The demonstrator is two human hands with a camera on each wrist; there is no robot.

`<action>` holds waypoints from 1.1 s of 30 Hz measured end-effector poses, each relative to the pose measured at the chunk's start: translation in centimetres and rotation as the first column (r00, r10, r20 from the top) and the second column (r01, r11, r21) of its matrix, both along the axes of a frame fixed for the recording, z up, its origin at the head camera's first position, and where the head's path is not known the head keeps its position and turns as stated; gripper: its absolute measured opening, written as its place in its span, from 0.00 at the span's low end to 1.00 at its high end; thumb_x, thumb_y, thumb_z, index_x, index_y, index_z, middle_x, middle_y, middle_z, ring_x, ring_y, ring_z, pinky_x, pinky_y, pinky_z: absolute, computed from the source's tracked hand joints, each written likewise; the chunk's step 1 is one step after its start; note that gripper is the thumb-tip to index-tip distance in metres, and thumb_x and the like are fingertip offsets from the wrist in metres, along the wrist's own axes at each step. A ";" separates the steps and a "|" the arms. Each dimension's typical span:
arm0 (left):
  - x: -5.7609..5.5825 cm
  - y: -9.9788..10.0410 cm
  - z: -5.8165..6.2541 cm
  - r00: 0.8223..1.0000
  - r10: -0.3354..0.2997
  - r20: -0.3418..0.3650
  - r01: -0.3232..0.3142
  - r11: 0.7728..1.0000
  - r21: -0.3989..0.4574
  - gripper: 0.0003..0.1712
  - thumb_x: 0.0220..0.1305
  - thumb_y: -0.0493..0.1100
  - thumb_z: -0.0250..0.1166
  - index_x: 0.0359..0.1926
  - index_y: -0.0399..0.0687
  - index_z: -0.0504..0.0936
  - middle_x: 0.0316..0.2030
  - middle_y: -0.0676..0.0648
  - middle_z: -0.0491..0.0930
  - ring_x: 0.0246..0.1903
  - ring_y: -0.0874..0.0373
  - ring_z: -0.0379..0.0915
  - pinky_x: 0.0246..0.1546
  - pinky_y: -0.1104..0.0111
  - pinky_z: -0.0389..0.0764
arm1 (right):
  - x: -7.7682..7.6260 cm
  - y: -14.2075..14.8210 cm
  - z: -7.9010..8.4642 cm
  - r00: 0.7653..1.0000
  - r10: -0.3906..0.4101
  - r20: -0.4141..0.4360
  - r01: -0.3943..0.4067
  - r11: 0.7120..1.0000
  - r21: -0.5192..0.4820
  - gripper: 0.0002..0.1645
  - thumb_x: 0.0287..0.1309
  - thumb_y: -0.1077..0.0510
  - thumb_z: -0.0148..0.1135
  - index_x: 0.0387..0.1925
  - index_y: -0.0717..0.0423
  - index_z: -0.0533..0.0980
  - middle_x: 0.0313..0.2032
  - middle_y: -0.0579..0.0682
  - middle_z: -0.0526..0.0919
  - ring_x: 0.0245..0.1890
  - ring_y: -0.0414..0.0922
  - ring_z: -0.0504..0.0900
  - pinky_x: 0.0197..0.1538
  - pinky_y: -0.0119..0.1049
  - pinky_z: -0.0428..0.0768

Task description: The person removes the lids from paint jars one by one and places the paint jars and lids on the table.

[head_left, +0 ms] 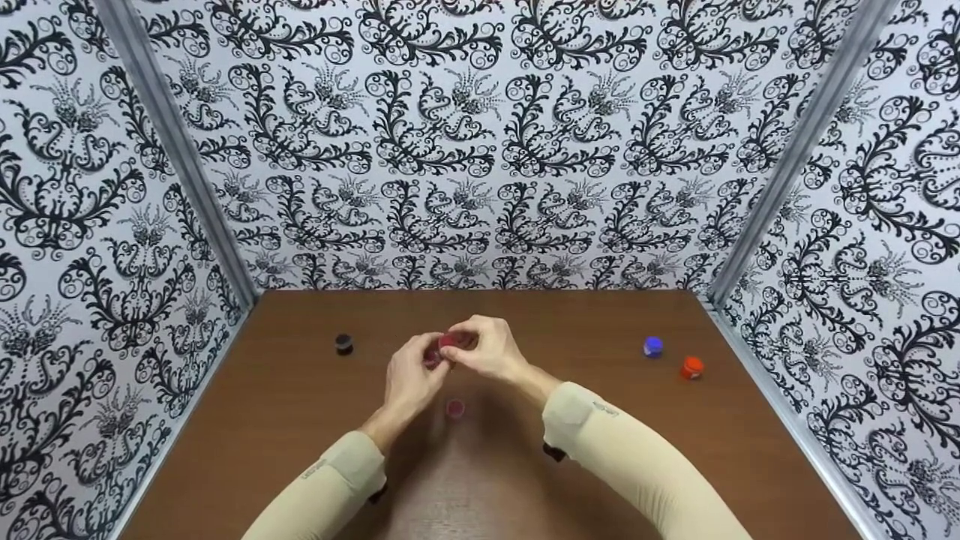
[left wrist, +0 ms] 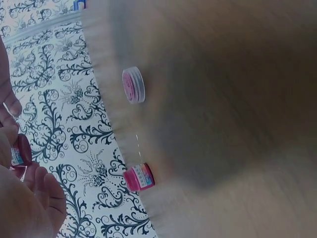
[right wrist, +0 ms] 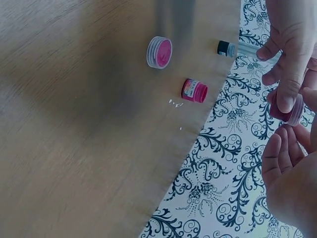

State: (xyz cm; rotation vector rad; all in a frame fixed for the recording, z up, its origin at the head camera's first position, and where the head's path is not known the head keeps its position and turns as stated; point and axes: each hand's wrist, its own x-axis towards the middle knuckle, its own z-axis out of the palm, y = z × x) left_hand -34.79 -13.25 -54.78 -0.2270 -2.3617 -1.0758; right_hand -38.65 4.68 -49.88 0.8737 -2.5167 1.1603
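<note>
My left hand point(head_left: 411, 375) grips a small dark red paint jar point(left wrist: 22, 150), with part of its label showing between the fingers. From the other side, the fingertips of my right hand point(head_left: 491, 349) hold the jar's clear ridged lid point(right wrist: 297, 110), which sits against the jar's mouth. Both hands are raised above the wooden table near its middle. Beyond a loose lid, an uncapped pink paint jar point(right wrist: 194, 90) stands on the tabletop. That loose lid point(head_left: 455, 408), clear and ridged with pink paint inside, lies below the hands in the head view.
A black jar point(head_left: 343, 344) stands at the back left of the table point(head_left: 300, 435). Toward the right are a blue jar point(head_left: 653, 346) and an orange jar point(head_left: 691, 367). Patterned walls point(head_left: 465, 150) enclose the table's back and sides. Small white specks show near the pink jar.
</note>
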 end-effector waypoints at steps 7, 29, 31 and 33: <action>0.0 0.6 -0.4 0.999 -0.019 -0.048 0.020 1.000 0.022 0.18 0.63 0.42 0.81 0.53 0.47 0.92 0.41 0.47 0.92 0.38 0.49 0.90 0.42 0.57 0.89 | 0.0 0.5 -0.1 0.998 0.011 -0.061 -0.009 0.999 0.034 0.17 0.59 0.54 0.84 0.47 0.58 0.93 0.37 0.55 0.93 0.36 0.49 0.92 0.43 0.32 0.90; 0.1 2.5 0.6 0.996 -0.087 -0.018 0.089 0.990 0.109 0.14 0.63 0.40 0.83 0.48 0.43 0.93 0.38 0.45 0.93 0.36 0.53 0.91 0.40 0.57 0.92 | 0.8 2.6 0.0 0.989 0.004 -0.146 -0.008 1.000 -0.030 0.17 0.61 0.51 0.85 0.45 0.58 0.93 0.34 0.55 0.91 0.34 0.51 0.88 0.40 0.38 0.90; 0.2 2.8 0.5 0.996 -0.093 -0.014 0.094 0.988 0.121 0.14 0.63 0.40 0.83 0.48 0.42 0.94 0.39 0.45 0.93 0.36 0.53 0.90 0.41 0.57 0.92 | 0.9 2.8 -0.1 0.987 0.007 -0.160 -0.009 1.000 -0.014 0.16 0.62 0.51 0.85 0.45 0.57 0.93 0.34 0.55 0.91 0.35 0.51 0.88 0.41 0.39 0.89; 0.3 3.0 0.5 0.995 -0.099 -0.014 0.100 0.987 0.123 0.14 0.61 0.39 0.83 0.48 0.42 0.94 0.40 0.45 0.94 0.36 0.54 0.90 0.41 0.59 0.92 | 1.0 3.1 -0.2 0.984 0.016 -0.175 -0.015 1.000 0.007 0.16 0.63 0.50 0.84 0.45 0.57 0.93 0.35 0.55 0.91 0.35 0.52 0.89 0.42 0.41 0.89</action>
